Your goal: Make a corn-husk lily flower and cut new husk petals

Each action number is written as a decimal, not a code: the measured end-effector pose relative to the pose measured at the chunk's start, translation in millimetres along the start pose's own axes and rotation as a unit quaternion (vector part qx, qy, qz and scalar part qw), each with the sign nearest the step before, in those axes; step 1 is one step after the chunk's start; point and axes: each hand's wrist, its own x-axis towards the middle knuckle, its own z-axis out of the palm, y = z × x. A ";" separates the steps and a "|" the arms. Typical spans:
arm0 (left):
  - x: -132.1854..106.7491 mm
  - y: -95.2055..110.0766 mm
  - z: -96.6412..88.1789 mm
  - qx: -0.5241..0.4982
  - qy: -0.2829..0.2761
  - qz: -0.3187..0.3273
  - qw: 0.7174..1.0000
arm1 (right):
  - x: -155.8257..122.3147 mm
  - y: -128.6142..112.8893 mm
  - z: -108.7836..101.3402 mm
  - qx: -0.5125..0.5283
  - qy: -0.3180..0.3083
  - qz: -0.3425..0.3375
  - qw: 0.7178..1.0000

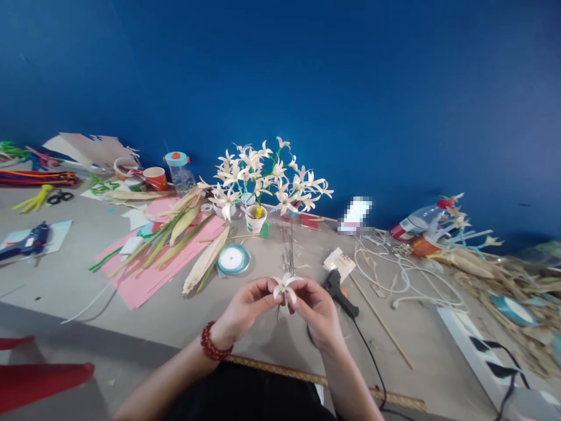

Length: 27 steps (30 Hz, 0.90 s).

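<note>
Between my two hands, just above the table's front part, is a small white handmade flower (284, 286) with narrow curled petals. My left hand (252, 301), with a red bead bracelet at the wrist, pinches it from the left. The fingertips of my right hand (318, 307) pinch it from the other side. A thin dark stem shows just below the flower. Behind my hands lie several thin wires (287, 254). A black glue gun (339, 292) rests close to my right hand. Beyond stands a paper cup (256, 221) holding many similar white flowers (258, 172) on green stems.
Left of centre are a blue ribbon spool (234, 259), corn husks (205, 260) and pink paper sheets (144, 286). A blue glue gun (28, 242) lies far left. At right are a white cable (412, 286), a wooden stick (381, 321), a plastic bottle (416, 221) and a power strip (471, 356).
</note>
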 end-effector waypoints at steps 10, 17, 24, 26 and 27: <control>-8.5 -5.2 1.1 0.046 0.019 0.014 0.999 | -3.7 0.9 13.3 0.009 0.012 -0.015 1.000; -15.0 -13.8 -6.0 0.113 -0.014 0.054 0.992 | -9.7 1.9 13.6 0.029 -0.003 -0.010 1.000; -19.1 -15.7 -8.1 0.063 0.025 0.032 0.997 | -16.7 6.8 9.8 0.029 -0.013 0.001 1.000; -18.6 -16.1 -11.8 0.002 0.051 0.016 0.999 | -18.9 11.8 6.9 0.027 0.017 -0.001 0.999; -18.2 -16.1 -14.4 -0.026 0.056 0.011 0.998 | -20.1 14.8 5.4 0.024 0.036 -0.004 0.999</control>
